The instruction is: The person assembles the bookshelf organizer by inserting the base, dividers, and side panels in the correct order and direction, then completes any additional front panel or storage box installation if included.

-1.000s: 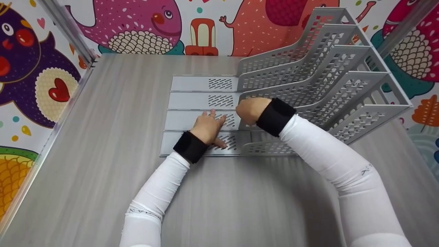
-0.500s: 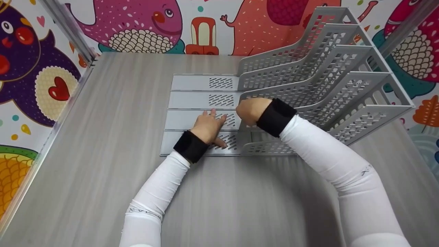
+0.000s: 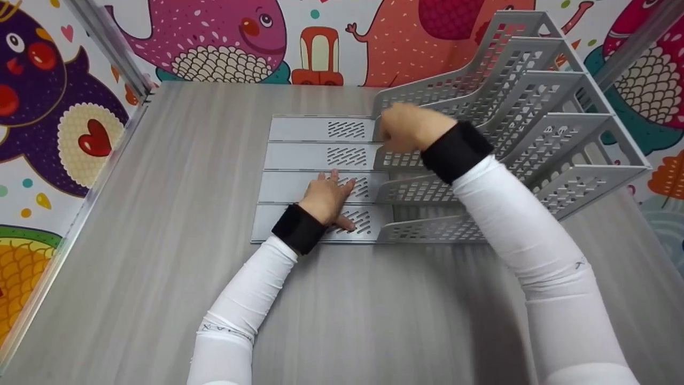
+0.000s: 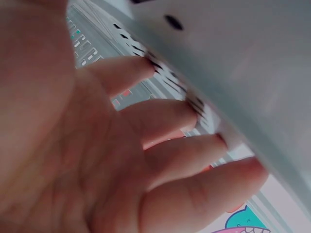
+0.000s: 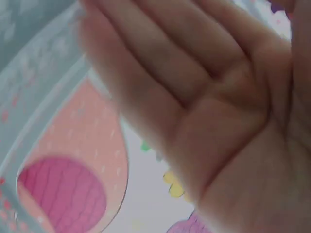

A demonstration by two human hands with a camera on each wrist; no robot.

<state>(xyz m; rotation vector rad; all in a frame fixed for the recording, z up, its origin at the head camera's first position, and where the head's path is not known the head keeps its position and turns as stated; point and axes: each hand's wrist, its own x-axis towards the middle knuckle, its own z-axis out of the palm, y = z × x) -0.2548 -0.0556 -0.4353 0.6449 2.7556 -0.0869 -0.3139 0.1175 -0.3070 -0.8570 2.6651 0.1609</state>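
Observation:
A grey plastic file rack (image 3: 534,91) with perforated dividers stands on the right in the head view. From its base, flat grey panels with slotted patches, such as the back panel (image 3: 299,129), reach to the left. My left hand (image 3: 326,200) rests with spread fingers on the two nearer panels; in the left wrist view its fingertips (image 4: 187,114) touch a slotted surface. My right hand (image 3: 409,128) is over the front ends of the farther dividers, bent downward at the wrist. The right wrist view, blurred, shows its palm (image 5: 228,131) and fairly straight fingers, with no object against the palm.
The rack stands on a grey wood-grain table (image 3: 176,214). Behind it is a wall (image 3: 352,32) printed with cartoon animals, and another printed wall (image 3: 37,139) runs along the left with a metal edge strip. The rack's tall rear end reaches close to the right wall.
My right hand has moved away from me, from the nearer compartments to the farther ones, uncovering a nearer divider and panel end. My left hand stays in place on the panels.

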